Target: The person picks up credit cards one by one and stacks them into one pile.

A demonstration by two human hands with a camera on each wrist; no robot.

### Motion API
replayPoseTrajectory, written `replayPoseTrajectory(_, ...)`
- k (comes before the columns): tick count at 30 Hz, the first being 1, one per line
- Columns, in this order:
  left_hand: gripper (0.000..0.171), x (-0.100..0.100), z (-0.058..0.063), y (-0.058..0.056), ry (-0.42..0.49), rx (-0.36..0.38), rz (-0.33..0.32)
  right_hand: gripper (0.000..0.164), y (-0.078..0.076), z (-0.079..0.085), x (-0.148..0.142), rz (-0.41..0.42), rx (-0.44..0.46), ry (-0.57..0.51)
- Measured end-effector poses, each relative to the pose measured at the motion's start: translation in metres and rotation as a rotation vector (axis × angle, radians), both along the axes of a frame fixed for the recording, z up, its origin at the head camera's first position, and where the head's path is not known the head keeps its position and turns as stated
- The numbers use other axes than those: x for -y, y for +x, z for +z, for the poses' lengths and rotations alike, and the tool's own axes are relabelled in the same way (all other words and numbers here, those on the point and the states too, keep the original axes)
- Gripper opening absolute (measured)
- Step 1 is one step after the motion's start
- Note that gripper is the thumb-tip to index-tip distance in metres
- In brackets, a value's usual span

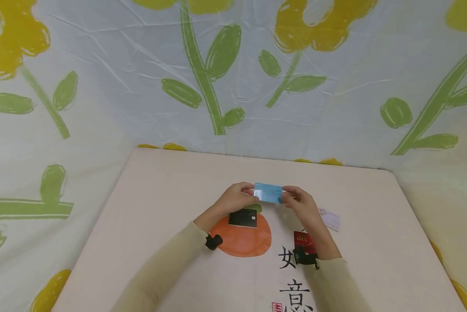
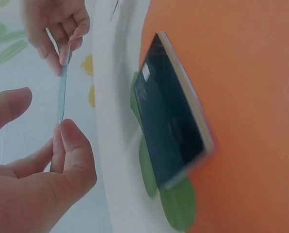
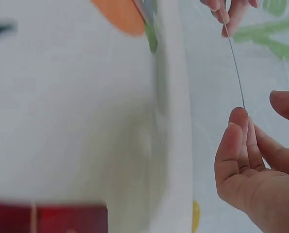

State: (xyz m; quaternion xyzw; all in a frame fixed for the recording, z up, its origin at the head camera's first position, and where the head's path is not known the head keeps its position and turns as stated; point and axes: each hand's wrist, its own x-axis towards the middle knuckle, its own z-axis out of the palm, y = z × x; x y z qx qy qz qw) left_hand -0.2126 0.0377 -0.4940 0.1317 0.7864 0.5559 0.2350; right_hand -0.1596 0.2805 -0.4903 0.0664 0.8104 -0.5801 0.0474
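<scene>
A light blue plastic card (image 1: 268,193) is held up above the table between both hands. My left hand (image 1: 236,197) pinches its left end, and my right hand (image 1: 300,202) pinches the right end. Seen edge-on in the left wrist view, the blue card (image 2: 63,92) looks like a thin strip between the fingertips of the two hands. Just below the left hand lies a black stack of cards (image 1: 243,218) marked VIP, its layered edge visible in the left wrist view. Under the right forearm is a red VIP card (image 1: 304,241), partly covered by the wrist strap.
A pale lilac card (image 1: 331,219) lies right of the right hand, partly hidden by it. The pink table mat (image 1: 171,190) carries a printed orange fruit and black characters. Behind the table hangs a flowered cloth (image 1: 249,86). Dark camera straps (image 1: 214,242) sit on both wrists.
</scene>
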Motion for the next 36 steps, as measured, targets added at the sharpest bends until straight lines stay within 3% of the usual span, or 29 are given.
replayPoseTrajectory(4, 0.055, 0.019, -0.002, 0.006, 0.032, 0.011, 0.009, 0.044, 0.002, 0.001, 0.014, 0.039, -0.002, -0.019)
replayPoseTrajectory(12, 0.053, 0.053, -0.003, 0.023, -0.009, -0.072, 0.018, 0.038, 0.009, -0.003, 0.039, 0.107, -0.014, -0.043)
replayPoseTrajectory(18, 0.055, 0.069, -0.003, 0.034, 0.004, -0.067, 0.024, 0.036, 0.010, -0.006, 0.053, 0.128, 0.006, -0.087)
replayPoseTrajectory(36, 0.054, 0.073, -0.016, 0.049, -0.090, -0.133, 0.023, 0.039, 0.025, -0.013, 0.061, 0.146, 0.035, 0.004)
